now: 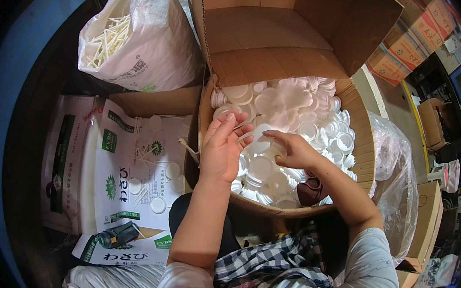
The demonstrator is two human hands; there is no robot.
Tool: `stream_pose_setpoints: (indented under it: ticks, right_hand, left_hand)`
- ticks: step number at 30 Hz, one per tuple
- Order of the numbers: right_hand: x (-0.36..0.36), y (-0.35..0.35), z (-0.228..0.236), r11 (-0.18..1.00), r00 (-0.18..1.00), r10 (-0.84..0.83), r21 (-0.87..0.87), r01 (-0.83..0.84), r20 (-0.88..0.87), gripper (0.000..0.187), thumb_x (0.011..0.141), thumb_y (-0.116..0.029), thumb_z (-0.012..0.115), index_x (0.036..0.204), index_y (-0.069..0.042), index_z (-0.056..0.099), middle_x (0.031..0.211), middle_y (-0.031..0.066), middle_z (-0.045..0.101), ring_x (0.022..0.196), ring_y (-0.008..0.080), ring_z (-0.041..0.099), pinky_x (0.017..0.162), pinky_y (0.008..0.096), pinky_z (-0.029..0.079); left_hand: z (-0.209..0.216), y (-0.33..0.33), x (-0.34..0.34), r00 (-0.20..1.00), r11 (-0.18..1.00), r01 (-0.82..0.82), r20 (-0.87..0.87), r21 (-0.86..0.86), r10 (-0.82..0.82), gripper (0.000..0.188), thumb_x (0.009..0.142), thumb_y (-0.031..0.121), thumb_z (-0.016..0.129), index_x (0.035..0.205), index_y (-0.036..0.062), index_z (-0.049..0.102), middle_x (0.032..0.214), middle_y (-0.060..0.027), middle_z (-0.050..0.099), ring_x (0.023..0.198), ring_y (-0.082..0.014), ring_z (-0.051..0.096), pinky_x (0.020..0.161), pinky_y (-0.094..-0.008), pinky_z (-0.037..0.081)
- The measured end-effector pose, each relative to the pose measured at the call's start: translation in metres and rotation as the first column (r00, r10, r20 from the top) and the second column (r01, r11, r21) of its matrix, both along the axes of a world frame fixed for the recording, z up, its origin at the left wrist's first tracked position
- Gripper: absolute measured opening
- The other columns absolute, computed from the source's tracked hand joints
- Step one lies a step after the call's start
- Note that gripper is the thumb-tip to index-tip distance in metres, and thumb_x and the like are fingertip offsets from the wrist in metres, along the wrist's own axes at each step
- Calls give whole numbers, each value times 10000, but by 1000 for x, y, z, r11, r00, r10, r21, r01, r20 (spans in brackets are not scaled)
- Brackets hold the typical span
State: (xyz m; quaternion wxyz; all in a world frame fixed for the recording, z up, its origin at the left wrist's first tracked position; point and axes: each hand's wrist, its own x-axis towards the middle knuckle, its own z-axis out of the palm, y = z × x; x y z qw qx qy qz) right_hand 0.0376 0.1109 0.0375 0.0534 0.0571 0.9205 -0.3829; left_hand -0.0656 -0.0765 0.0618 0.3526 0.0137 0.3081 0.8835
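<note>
My left hand (223,151) is palm up over the big box, fingers curled around a thin white plastic strip (245,136). The strip runs toward a round white plastic lid (263,132); I cannot tell whether they are joined. Close to that lid's right edge is my right hand (298,150), its forefinger stretched toward the lid and its thumb apart below. Under both hands, many white round lids (322,127) fill the large cardboard box (363,143), stacked and loose. A dark brown crumpled thing (310,191) lies among them at the near side.
A white woven sack (156,46) of thin white sticks (109,40) stands far left. Left of me, a printed sheet (107,176) carries a few lids and strips, with a dark bottle-like object (119,235) nearer. The big box's raised flap (270,31) stands behind; clear plastic (401,184) hangs right.
</note>
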Motion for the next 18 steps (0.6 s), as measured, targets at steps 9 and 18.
stream_pose_setpoints:
  ticks: [9, 18]
  right_hand:
    - [12, -19, -3, 966, 961, -41, -258, -32, -274, 718, 639, -27, 609, 1302, -24, 334, 1070, 172, 544, 1003, 259, 542, 878, 319, 414]
    - [25, -38, 7, 965, 843, -99, -259, -50, -529, 878, 668, -11, 630, 1375, -27, 110, 1193, 160, 440, 870, 233, 519, 800, 313, 430]
  left_hand:
    - [-1, 6, 13, 556, 873, -113, -758, -474, -340, 554, 743, 117, 679, 1240, 50, 442, 1250, -91, 468, 1175, -194, 420, 967, -312, 341]
    - [-3, 10, 14, 696, 879, 79, -605, -470, -386, 421, 814, -103, 457, 1210, 26, 513, 1081, -23, 568, 929, -77, 524, 812, -203, 413]
